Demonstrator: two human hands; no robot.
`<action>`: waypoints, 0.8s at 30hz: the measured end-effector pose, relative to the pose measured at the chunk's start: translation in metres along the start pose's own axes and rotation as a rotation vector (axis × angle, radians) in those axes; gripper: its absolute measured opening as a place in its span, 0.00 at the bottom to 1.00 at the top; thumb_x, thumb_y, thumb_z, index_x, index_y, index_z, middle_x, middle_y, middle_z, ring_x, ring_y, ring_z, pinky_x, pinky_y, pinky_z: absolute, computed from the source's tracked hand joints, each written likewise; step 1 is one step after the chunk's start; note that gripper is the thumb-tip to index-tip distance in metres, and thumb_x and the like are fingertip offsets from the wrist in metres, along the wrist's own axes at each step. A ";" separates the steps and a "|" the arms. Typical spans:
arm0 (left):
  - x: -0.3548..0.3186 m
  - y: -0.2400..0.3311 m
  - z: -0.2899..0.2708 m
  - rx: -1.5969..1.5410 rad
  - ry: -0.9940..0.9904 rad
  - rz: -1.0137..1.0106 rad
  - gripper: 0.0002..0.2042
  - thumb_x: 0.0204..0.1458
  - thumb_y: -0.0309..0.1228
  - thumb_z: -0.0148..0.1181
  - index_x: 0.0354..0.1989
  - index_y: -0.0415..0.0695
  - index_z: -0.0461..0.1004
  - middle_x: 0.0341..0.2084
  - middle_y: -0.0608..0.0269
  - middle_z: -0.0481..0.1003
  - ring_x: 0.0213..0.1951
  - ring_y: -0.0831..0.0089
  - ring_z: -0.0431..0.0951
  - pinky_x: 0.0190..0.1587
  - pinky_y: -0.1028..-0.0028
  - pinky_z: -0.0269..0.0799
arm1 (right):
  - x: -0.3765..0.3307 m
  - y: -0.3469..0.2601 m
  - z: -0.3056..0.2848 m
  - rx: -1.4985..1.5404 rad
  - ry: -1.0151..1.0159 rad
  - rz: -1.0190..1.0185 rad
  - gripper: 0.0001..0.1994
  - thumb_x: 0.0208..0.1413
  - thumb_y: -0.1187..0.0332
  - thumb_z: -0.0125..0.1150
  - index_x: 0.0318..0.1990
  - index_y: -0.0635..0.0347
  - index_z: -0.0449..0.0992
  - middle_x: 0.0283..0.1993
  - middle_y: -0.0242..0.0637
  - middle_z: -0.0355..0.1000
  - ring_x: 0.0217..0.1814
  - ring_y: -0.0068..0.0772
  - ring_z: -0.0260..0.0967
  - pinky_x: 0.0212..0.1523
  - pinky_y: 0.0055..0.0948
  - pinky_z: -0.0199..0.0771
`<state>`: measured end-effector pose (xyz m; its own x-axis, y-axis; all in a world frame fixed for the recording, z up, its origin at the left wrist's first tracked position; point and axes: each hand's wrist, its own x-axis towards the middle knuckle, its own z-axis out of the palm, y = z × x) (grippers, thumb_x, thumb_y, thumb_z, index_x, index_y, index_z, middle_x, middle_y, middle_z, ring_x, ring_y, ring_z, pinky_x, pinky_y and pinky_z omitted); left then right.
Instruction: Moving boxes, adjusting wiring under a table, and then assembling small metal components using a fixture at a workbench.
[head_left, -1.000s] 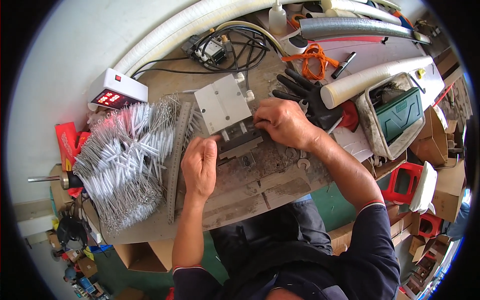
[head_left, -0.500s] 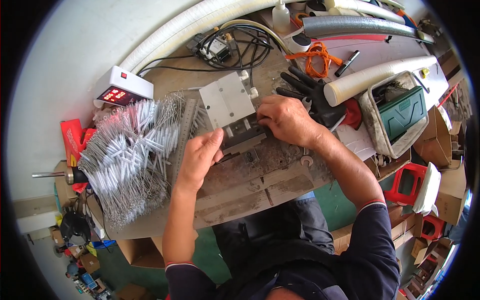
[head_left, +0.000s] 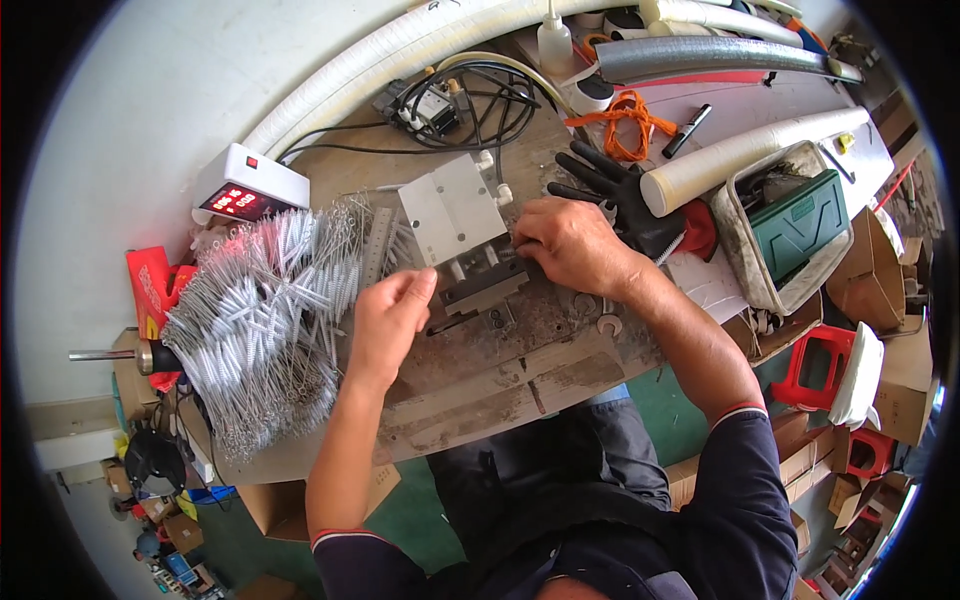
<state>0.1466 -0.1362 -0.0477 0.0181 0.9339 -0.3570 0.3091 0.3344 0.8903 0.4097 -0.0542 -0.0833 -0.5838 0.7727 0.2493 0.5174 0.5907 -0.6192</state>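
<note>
A small metal fixture stands mid-bench, with a pale grey block (head_left: 450,205) on top and a dark jaw part (head_left: 483,285) in front. My right hand (head_left: 570,245) lies over the fixture's right side, its fingertips curled down onto the dark part. My left hand (head_left: 390,315) hovers just left of the fixture, beside a big heap of thin wire springs (head_left: 260,320). Its thumb and fingers are pinched together and point toward the jaw. Whether a wire sits between them is too fine to see.
A white counter box with a red display (head_left: 250,190) sits at the back left. A black glove (head_left: 620,190), a white tube (head_left: 740,155), an orange cord (head_left: 625,120) and a bag with a green case (head_left: 800,220) lie to the right. The worn wooden bench (head_left: 500,385) ends near my lap.
My left hand left the bench in front of the fixture, reached to the edge of the spring heap, then came back toward the jaw with pinched fingers. My right hand stayed on the fixture.
</note>
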 end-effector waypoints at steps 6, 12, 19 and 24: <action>0.002 0.011 0.015 0.524 0.164 0.702 0.09 0.63 0.35 0.61 0.46 0.44 0.81 0.31 0.57 0.81 0.29 0.63 0.81 0.33 0.69 0.75 | -0.002 -0.003 -0.012 -0.045 -0.024 0.031 0.05 0.52 0.68 0.66 0.34 0.58 0.80 0.38 0.41 0.76 0.46 0.49 0.76 0.48 0.45 0.76; 0.016 0.045 -0.002 1.164 -0.148 0.734 0.15 0.60 0.28 0.57 0.55 0.50 0.78 0.30 0.58 0.78 0.36 0.57 0.81 0.38 0.62 0.77 | 0.000 0.004 -0.016 -0.031 -0.031 0.041 0.05 0.52 0.68 0.66 0.35 0.57 0.80 0.38 0.41 0.77 0.46 0.49 0.76 0.48 0.44 0.76; 0.032 0.064 0.002 1.372 -0.456 0.582 0.19 0.56 0.28 0.51 0.57 0.46 0.75 0.36 0.53 0.81 0.42 0.55 0.83 0.42 0.54 0.77 | -0.003 0.002 -0.022 -0.069 0.003 -0.025 0.06 0.48 0.73 0.69 0.33 0.61 0.78 0.33 0.44 0.72 0.40 0.53 0.74 0.40 0.46 0.74; 0.039 0.063 0.007 1.410 -0.421 0.764 0.09 0.51 0.28 0.55 0.36 0.40 0.79 0.26 0.51 0.81 0.35 0.53 0.84 0.38 0.55 0.78 | -0.004 0.003 -0.019 -0.041 0.010 -0.022 0.05 0.47 0.74 0.68 0.32 0.61 0.78 0.33 0.44 0.73 0.40 0.53 0.74 0.40 0.45 0.73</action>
<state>0.1737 -0.0799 -0.0080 0.7275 0.6422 -0.2415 0.6668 -0.7447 0.0286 0.4251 -0.0516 -0.0721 -0.5887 0.7619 0.2700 0.5300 0.6161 -0.5828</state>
